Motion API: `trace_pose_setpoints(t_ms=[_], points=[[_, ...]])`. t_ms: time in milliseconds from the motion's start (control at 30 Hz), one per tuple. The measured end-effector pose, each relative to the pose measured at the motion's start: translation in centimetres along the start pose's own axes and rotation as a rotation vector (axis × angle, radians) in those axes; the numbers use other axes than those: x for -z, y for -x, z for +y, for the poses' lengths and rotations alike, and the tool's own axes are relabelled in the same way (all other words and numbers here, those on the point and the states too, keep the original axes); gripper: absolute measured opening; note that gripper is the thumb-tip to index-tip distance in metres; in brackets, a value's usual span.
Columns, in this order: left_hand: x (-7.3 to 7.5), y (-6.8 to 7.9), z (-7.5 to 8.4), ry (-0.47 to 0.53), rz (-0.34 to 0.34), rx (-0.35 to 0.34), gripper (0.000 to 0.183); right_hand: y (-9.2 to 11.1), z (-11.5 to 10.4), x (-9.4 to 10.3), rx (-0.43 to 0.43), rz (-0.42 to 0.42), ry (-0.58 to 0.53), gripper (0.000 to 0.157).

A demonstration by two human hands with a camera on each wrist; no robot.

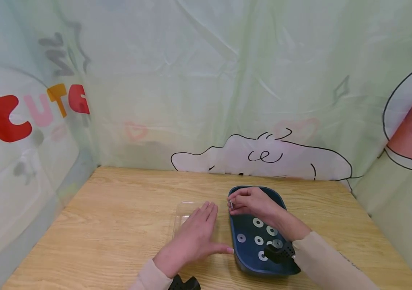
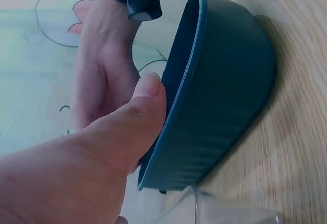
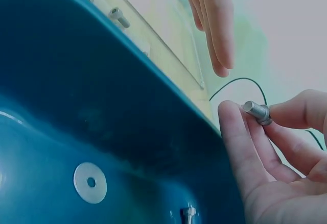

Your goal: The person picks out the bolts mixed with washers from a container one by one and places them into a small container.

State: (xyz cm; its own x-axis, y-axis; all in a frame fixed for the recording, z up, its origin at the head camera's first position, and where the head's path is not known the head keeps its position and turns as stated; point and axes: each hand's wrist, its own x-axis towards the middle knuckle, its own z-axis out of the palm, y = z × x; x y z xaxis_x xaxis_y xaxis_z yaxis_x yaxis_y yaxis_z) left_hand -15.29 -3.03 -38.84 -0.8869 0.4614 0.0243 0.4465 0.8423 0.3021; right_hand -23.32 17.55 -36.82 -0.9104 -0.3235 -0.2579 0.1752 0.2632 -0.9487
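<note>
My right hand [image 1: 258, 205] pinches a short silver bolt [image 3: 258, 113] between thumb and fingers, over the far left rim of a dark blue bin [image 1: 235, 251]. Several flat round washers [image 1: 258, 222] lie on the bin's floor, and another bolt [image 3: 188, 213] shows there in the right wrist view. My left hand [image 1: 196, 237] extends over a clear plastic tray [image 1: 184, 207], its fingers straight and holding nothing. Its thumb reaches toward the bin's left rim; whether it touches is unclear. Part of the tray is hidden under this hand.
Inside the clear tray lies a socket-head bolt [image 3: 120, 18], seen past the bin's wall. Both containers stand side by side on a wooden table [image 1: 119, 217]. A printed curtain [image 1: 191, 88] hangs behind the table and along its sides.
</note>
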Motion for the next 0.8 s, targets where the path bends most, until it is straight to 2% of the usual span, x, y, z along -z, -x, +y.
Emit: trace_pose_setpoints(t_ms=[467,800], points=[[0.9,1.1,-2.2,0.042,0.025,0.067,0.113,-0.4,-1.1,-1.9,0.000,-0.023,0.027,0.023],[0.8,2.0,-3.8,0.053,0.054,0.091,0.112,-0.7,-1.2,-3.0,0.036,-0.088,0.006,0.025]])
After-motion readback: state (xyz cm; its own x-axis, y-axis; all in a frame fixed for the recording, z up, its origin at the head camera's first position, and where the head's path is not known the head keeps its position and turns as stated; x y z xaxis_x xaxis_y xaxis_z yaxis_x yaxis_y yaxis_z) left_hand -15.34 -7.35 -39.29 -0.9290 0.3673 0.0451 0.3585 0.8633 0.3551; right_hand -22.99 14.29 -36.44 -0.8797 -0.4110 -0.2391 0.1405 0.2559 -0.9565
